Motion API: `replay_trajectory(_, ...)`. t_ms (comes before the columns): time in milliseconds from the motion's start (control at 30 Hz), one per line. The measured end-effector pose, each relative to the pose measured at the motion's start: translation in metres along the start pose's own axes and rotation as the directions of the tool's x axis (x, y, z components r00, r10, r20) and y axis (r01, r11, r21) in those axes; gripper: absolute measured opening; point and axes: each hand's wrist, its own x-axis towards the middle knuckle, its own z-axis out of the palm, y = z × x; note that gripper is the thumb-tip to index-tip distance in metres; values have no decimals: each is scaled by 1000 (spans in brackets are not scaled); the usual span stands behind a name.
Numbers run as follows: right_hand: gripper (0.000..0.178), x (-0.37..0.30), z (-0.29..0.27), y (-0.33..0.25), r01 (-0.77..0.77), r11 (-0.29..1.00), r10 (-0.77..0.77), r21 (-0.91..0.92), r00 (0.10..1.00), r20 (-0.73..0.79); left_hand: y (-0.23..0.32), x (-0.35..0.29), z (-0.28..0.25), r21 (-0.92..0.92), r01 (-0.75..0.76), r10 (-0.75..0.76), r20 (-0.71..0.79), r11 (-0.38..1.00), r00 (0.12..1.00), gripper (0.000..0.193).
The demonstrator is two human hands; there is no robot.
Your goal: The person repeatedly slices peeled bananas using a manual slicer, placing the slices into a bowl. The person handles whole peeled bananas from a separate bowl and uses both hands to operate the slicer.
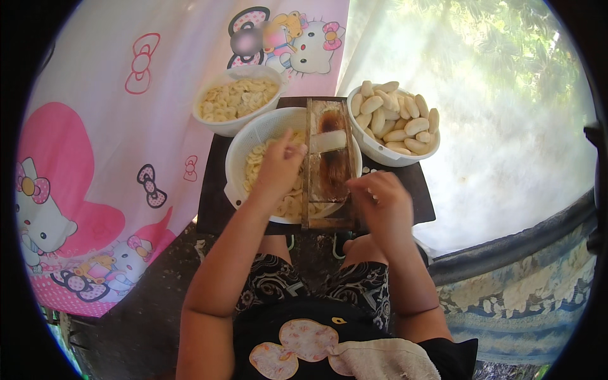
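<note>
A wooden slicer board (330,171) with a pale metal plate (329,141) across it and brown-stained wood lies over a white perforated basin (235,168). Pale banana slices (256,158) fill part of that basin, partly hidden by my forearm. My left hand (280,166) is over the slices, beside the board's left edge; its fingers are apart, with nothing visible in them. At the board's right edge is my right hand (384,197), slightly blurred. Its fingers are curled together, their tips close to the wood, and I cannot make out what they hold.
Peeled whole bananas (396,117) are heaped in a white basin (379,152) at the back right. Another white basin (209,123) with slices stands back left. All rest on a dark table (212,190) over my knees. A pink cartoon-print curtain (114,63) hangs left, a whitish translucent sheet (500,145) right.
</note>
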Motion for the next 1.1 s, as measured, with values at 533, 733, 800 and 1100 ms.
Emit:
replay_trajectory(533,37,-36,54,60,-449,742,514,497,858,7,17,-22,-52,-166,55,-21,198,985,980,49)
replay_trajectory(733,61,-45,75,22,-541,588,505,601,826,250,46,-23,-113,-473,128,-51,173,872,984,48)
replay_trajectory(800,60,-32,80,26,-489,553,469,675,852,233,53,-28,-119,-519,117,-84,87,847,993,44)
replay_trajectory(1100,34,8,63,41,-277,933,320,231,931,-177,43,-25,-117,-476,117,-51,150,871,987,46)
